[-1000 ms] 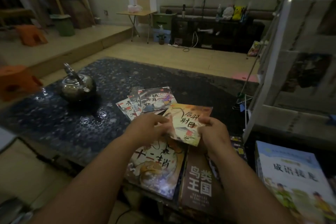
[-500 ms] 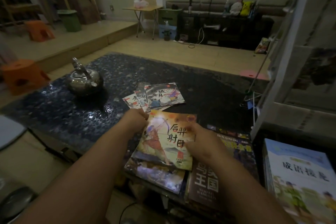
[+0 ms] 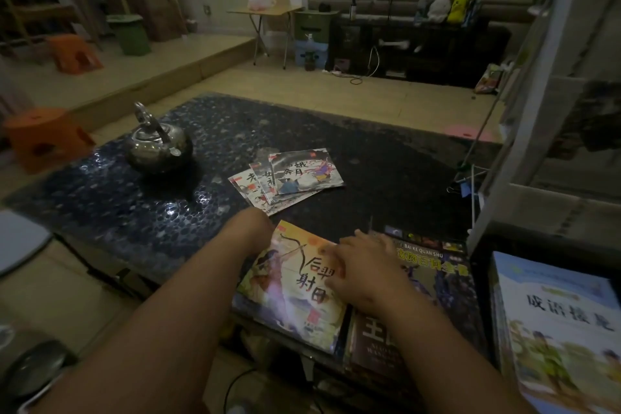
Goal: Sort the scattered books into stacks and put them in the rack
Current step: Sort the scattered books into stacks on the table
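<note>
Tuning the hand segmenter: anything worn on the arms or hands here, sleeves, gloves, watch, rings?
Nothing worn shows. Both forearms are bare to the frame edge: no sleeves, gloves, watch. The right hand shows no ring, though blurred; the left hand has its fingers hidden, so can't tell there.

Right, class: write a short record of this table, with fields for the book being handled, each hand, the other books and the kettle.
archer book: flat at the table's near edge
left hand: at its far left corner, fingers hidden
right hand: fingers spread flat on its right side
thin books: three, fanned, mid-table
kettle: metal, on the table's left
</note>
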### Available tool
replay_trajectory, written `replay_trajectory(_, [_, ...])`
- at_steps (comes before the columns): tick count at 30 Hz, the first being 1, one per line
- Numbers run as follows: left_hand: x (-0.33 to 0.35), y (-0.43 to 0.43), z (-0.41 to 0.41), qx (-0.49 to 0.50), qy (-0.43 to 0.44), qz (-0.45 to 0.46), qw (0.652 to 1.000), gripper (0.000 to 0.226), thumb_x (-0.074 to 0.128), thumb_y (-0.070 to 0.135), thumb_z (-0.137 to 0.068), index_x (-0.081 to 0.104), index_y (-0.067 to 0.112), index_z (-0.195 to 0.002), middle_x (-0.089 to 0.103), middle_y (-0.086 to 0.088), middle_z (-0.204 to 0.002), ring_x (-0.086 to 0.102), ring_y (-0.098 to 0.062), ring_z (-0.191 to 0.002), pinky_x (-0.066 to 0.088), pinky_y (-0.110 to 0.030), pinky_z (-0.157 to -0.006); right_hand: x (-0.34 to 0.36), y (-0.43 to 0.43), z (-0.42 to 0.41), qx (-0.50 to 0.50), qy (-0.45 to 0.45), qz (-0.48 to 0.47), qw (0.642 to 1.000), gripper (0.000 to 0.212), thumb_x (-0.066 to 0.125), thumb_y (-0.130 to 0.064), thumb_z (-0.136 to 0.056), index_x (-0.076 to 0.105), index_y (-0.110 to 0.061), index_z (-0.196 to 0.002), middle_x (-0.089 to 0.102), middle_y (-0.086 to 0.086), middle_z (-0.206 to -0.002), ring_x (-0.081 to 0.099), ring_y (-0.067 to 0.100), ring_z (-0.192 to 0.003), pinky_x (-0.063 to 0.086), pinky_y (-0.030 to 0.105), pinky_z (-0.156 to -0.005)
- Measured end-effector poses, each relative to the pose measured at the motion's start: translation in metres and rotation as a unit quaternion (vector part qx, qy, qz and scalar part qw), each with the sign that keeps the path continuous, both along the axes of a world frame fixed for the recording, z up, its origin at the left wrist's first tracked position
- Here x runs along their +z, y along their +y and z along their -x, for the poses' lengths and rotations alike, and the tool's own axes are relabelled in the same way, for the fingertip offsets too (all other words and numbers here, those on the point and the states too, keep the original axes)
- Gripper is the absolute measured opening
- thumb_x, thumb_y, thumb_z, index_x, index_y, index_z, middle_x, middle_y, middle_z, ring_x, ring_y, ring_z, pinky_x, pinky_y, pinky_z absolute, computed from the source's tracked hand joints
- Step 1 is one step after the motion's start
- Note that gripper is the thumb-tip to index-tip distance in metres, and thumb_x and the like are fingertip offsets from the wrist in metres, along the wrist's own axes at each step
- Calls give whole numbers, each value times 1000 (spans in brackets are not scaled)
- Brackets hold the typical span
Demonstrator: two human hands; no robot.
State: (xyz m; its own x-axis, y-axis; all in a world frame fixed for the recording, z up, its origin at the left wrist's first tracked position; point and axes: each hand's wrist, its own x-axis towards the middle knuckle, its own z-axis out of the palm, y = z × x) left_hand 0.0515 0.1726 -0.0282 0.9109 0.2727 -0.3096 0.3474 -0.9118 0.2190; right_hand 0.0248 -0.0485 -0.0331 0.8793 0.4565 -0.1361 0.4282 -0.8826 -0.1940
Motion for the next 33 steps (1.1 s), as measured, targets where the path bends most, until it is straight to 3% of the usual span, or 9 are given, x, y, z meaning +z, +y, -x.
replay_trajectory(7, [-4,-1,0,12,9,-21,1000,22,54,10,-91,72,11,-104,66,-7,-100,63,-23,-88,56,-34,-77,-9,1,0,1,9,11,1000,71,54,-60,-85,29,-39,-148,37,-9,-153,14,19,-148,-4,56,-116])
replay_trajectory(16, [-4,-6,-2,30,4,-16,999,10,54,20,-90,60,13,-86,58,-3,-85,53,-15,-72,46,-28,-62,-6,0,1,-6,12,-9,1000,64,54,-56,-87,34,-38,-146,38,-9,-151,17,18,-147,-2,56,-116])
replay_trajectory(21, [-4,-8,-1,45,5,-4,999,24,57,33,-91,64,12,-100,58,-2,-88,58,-18,-83,51,-31,-73,-4,1,0,-5,27,5,1000,65,52,-58,-88,33,-37,-147,39,-8,-151,17,19,-147,-1,57,-116])
replay_trajectory(26, [-5,-23,-9,29,-89,-19,995,32,57,41,-91,60,20,-115,59,0,-105,55,-19,-90,49,-33,-74,3,0,-5,-27,1,-42,999,42,41,-50,-96,54,-29,-130,48,-7,-142,26,16,-143,8,49,-118])
replay_trajectory(29, [-9,-37,-20,21,-147,17,989,42,61,36,-89,55,19,-127,57,-5,-122,56,-23,-106,52,-38,-87,9,-3,-13,-37,1,-60,998,44,45,-49,-95,54,-27,-132,45,-6,-145,29,14,-142,13,42,-119])
replay_trajectory(31, [-17,-47,-30,-1,-162,15,987,61,63,35,-89,40,17,-142,45,-7,-142,48,-26,-123,47,-42,-99,12,-7,-20,-39,-10,-60,997,46,49,-46,-94,52,-25,-136,44,-4,-146,31,15,-141,17,38,-118])
replay_trajectory(33, [-24,-54,-39,-21,-173,4,985,68,63,36,-89,32,17,-146,35,-7,-150,39,-26,-133,41,-44,-106,16,-11,-25,-45,-12,-62,997,48,52,-44,-94,49,-25,-138,43,-5,-147,31,15,-141,17,35,-118])
